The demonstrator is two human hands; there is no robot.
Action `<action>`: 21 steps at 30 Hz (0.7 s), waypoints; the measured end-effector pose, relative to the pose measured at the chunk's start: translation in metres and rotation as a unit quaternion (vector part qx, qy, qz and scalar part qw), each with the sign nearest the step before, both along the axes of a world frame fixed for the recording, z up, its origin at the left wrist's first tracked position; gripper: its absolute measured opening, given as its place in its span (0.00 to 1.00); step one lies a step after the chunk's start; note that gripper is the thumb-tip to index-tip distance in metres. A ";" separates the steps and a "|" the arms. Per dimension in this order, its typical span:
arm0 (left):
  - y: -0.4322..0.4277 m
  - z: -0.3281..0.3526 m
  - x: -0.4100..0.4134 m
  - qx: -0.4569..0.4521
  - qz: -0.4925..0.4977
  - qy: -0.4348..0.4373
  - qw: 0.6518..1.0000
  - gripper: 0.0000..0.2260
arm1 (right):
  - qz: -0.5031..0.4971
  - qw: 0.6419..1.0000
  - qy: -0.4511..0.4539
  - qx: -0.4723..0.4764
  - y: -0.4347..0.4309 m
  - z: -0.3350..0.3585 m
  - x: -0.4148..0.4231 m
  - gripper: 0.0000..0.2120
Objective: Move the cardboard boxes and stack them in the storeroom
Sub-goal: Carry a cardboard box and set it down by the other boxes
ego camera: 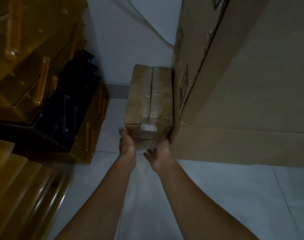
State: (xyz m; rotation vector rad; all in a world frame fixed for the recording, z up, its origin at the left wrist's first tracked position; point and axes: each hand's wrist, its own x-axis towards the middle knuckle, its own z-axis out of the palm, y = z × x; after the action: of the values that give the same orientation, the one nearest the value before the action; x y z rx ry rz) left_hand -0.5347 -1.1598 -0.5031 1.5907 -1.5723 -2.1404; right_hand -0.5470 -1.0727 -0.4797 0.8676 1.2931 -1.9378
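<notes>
Touching box (149, 101): left hand (127, 143) and right hand (160, 154) are resting open-fingered on its near corners.
Look: brown cardboard, creased, clear-taped seam.

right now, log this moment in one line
left hand: open, at taped box near-left corner | right hand: open, at its near face | taped box: beside large box | stacked crates: left of it

Light: dim and bluish all round where I reach.
Glare: glints on the yellow crates (35, 70) left of my left hand (126, 144).
Sharpness: soft everywhere; edges bow outward.
</notes>
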 end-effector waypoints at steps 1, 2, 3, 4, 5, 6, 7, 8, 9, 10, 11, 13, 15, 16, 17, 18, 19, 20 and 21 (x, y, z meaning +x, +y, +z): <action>0.003 0.007 0.014 -0.031 -0.034 -0.025 0.999 0.32 | 0.053 0.997 0.014 0.056 0.003 0.009 0.010 0.24; 0.006 0.019 0.028 -0.068 -0.084 -0.043 0.993 0.30 | 0.112 0.985 0.048 0.123 0.007 0.020 0.019 0.26; 0.011 0.035 0.043 -0.105 -0.139 -0.054 0.983 0.28 | 0.171 0.964 0.093 0.183 0.013 0.032 0.029 0.26; 0.014 0.056 0.057 -0.142 -0.188 -0.059 0.970 0.27 | 0.224 0.938 0.142 0.224 0.020 0.049 0.038 0.26; 0.018 0.079 0.068 -0.173 -0.225 -0.057 0.957 0.25 | 0.273 0.911 0.183 0.250 0.028 0.067 0.047 0.25; 0.023 0.107 0.080 -0.194 -0.256 -0.051 0.946 0.23 | 0.309 0.887 0.212 0.268 0.036 0.088 0.057 0.25; 0.028 0.137 0.089 -0.210 -0.280 -0.040 0.936 0.22 | 0.332 0.867 0.238 0.285 0.044 0.111 0.066 0.24; 0.034 0.172 0.097 -0.230 -0.299 -0.025 0.926 0.22 | 0.340 0.852 0.263 0.299 0.052 0.137 0.074 0.22; 0.038 0.208 0.107 -0.248 -0.316 -0.015 0.916 0.22 | 0.336 0.842 0.283 0.312 0.060 0.169 0.084 0.21; 0.044 0.242 0.115 -0.267 -0.335 -0.008 0.904 0.22 | 0.334 0.833 0.296 0.326 0.067 0.198 0.093 0.20; 0.049 0.267 0.122 -0.280 -0.354 -0.005 0.892 0.23 | 0.341 0.822 0.301 0.344 0.073 0.222 0.101 0.20; 0.062 0.325 0.140 -0.288 -0.397 -0.023 0.871 0.28 | 0.365 0.801 0.275 0.387 0.093 0.278 0.122 0.24; 0.079 0.374 0.162 -0.292 -0.428 -0.033 0.855 0.31 | 0.368 0.792 0.247 0.419 0.116 0.330 0.146 0.27; 0.090 0.397 0.174 -0.294 -0.441 -0.031 0.847 0.32 | 0.360 0.794 0.240 0.427 0.128 0.356 0.159 0.28; 0.101 0.417 0.184 -0.296 -0.455 -0.027 0.839 0.33 | 0.353 0.794 0.238 0.434 0.140 0.380 0.171 0.27; 0.115 0.438 0.195 -0.297 -0.473 -0.023 0.829 0.33 | 0.345 0.797 0.232 0.439 0.154 0.405 0.185 0.27; 0.129 0.458 0.205 -0.296 -0.488 -0.022 0.821 0.33 | 0.332 0.801 0.227 0.443 0.169 0.429 0.197 0.27; 0.144 0.477 0.212 -0.297 -0.498 -0.018 0.815 0.34 | 0.316 0.807 0.224 0.446 0.183 0.451 0.208 0.27; 0.159 0.496 0.218 -0.296 -0.506 -0.015 0.810 0.34 | 0.298 0.815 0.220 0.446 0.198 0.473 0.220 0.27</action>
State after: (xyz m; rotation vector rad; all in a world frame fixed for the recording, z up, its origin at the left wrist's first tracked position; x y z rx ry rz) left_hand -0.3163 -1.0008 -0.0069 0.5819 -3.1369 -1.4805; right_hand -0.3270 -0.8744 -0.0064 0.2849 2.4795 -0.9871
